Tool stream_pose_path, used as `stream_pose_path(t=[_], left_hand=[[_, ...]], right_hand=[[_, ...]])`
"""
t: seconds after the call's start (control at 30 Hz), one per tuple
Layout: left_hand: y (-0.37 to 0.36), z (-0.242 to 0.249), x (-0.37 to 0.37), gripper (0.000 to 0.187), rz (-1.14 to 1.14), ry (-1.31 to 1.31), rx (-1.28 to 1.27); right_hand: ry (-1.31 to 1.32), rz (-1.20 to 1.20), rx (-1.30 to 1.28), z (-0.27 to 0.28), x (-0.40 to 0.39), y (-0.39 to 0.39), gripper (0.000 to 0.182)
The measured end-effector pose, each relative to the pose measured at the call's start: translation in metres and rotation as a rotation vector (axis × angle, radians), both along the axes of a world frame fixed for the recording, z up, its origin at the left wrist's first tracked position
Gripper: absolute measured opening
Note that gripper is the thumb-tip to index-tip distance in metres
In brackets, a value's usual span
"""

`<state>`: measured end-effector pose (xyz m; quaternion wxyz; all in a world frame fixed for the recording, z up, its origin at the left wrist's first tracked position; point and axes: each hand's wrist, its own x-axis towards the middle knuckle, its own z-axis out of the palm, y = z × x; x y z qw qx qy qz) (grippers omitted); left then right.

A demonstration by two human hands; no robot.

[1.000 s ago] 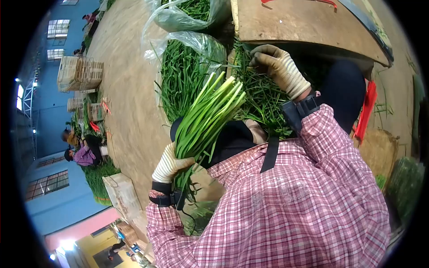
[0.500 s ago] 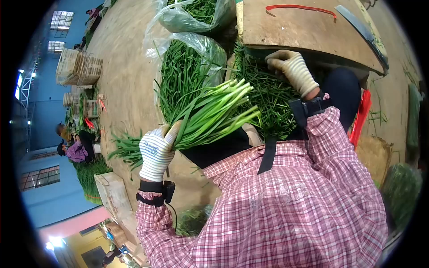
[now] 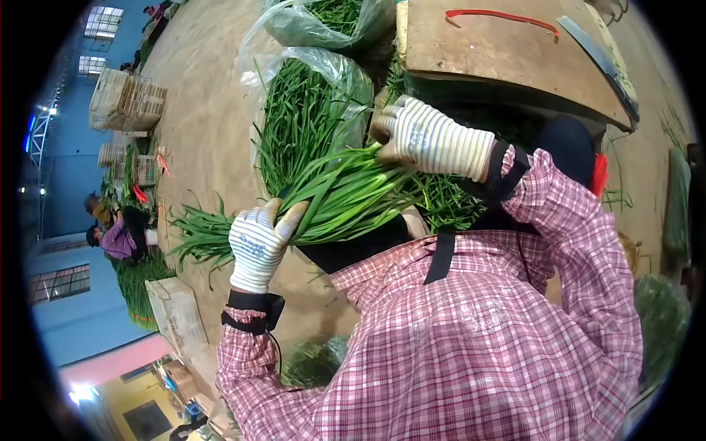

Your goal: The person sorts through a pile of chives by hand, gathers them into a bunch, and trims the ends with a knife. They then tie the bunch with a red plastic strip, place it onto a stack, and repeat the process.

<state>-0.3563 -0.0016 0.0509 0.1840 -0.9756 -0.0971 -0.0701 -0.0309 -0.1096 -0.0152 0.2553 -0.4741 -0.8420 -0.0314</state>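
A bunch of garlic chives lies across my lap, leaf tips to the left and pale stem ends to the right. My left hand, in a striped work glove, is closed around its leafy part, thumb on top. At the stem ends is my right hand, gloved alike, its curled fingers closed over the stems and slightly blurred. Beneath and beside it, more loose chives form a dark green pile. Just beyond the bunch stands an open clear plastic bag full of chives.
A wooden board ahead carries a red strip and a long flat blade. Another bag of greens stands behind the first. White crates and a seated co-worker are off to the left.
My right hand has moved left from the loose pile near the board onto the bunch's stem ends. My left hand keeps its hold on the bunch, almost in place.
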Motion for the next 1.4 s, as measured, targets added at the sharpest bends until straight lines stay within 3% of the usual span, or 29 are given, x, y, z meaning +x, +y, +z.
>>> stream_pose_path(t=[0.07,0.17,0.33,0.4,0.43,0.47,0.53,0.6,0.67,0.73,0.77,0.8,0.87,1.0,1.03,1.1,1.13,1.2,1.27,1.33,1.4], left_hand=[[-0.001,-0.002,0.000,0.046,-0.053,-0.004,0.018],[-0.001,-0.005,-0.007,0.044,-0.030,0.007,0.011],[0.000,-0.008,-0.013,0.042,-0.062,0.005,-0.010],[-0.001,-0.009,-0.021,0.041,-0.057,0.007,-0.008],[-0.002,-0.010,-0.024,0.041,-0.056,0.008,0.001],[-0.003,-0.010,-0.026,0.041,-0.055,0.007,-0.003],[-0.005,-0.009,-0.023,0.039,-0.086,-0.034,-0.069],[-0.007,-0.011,-0.018,0.036,-0.096,-0.055,-0.079],[-0.009,-0.011,-0.015,0.036,-0.082,-0.053,-0.102],[-0.008,-0.015,-0.022,0.036,-0.083,-0.064,-0.126],[-0.008,-0.019,-0.028,0.038,-0.057,-0.063,-0.101],[-0.008,-0.021,-0.031,0.041,-0.035,-0.061,-0.077],[-0.007,-0.025,-0.030,0.043,-0.027,-0.056,-0.096],[-0.003,-0.028,-0.016,0.046,-0.046,-0.065,-0.058],[-0.005,-0.027,-0.011,0.046,-0.066,-0.059,-0.070],[-0.007,-0.027,-0.010,0.045,-0.067,-0.055,-0.078],[-0.008,-0.029,-0.012,0.045,-0.067,-0.056,-0.080],[-0.006,-0.033,-0.021,0.046,-0.011,-0.016,-0.057],[-0.007,-0.033,-0.033,0.045,0.016,-0.015,-0.058],[-0.005,-0.035,-0.037,0.048,0.063,-0.026,-0.035],[-0.005,-0.035,-0.033,0.048,0.061,-0.035,-0.035]], right_hand=[[-0.096,0.007,0.006,-0.006,-0.004,0.002,0.018],[0.096,0.095,-0.194,-0.007,-0.007,0.004,0.021],[-0.058,0.134,-0.063,-0.012,-0.009,0.007,0.024],[-0.196,0.018,-0.211,-0.022,-0.005,0.005,0.019],[-0.347,-0.140,-0.387,-0.023,0.007,0.008,0.015],[-0.469,-0.286,-0.381,-0.026,0.019,0.008,0.019],[0.272,-0.316,-0.516,-0.045,0.016,0.018,0.025],[0.791,0.029,-0.745,-0.053,0.003,0.024,0.034],[0.795,0.025,-0.980,-0.035,-0.002,0.020,0.032],[0.569,-0.242,-0.831,-0.040,0.012,0.021,0.028],[0.177,-0.469,-0.746,-0.043,0.024,0.021,0.024],[0.167,-0.566,-0.780,-0.041,0.032,0.020,0.024],[0.584,-0.353,-0.625,-0.046,0.027,0.009,0.032],[0.613,-0.001,-0.538,-0.017,-0.022,0.017,0.022],[0.618,-0.008,-0.541,-0.015,-0.026,0.018,0.022],[0.157,-0.035,-0.407,-0.013,-0.030,0.019,0.019],[0.156,-0.035,-0.409,-0.012,-0.026,0.017,0.019],[-0.093,-0.267,-0.482,-0.011,-0.007,0.009,0.012],[-0.370,-0.490,-0.649,-0.023,0.034,0.003,0.018],[-0.520,-0.756,-0.592,-0.033,0.055,-0.011,0.024],[-0.056,-0.605,-0.518,-0.027,0.035,-0.021,0.030]])
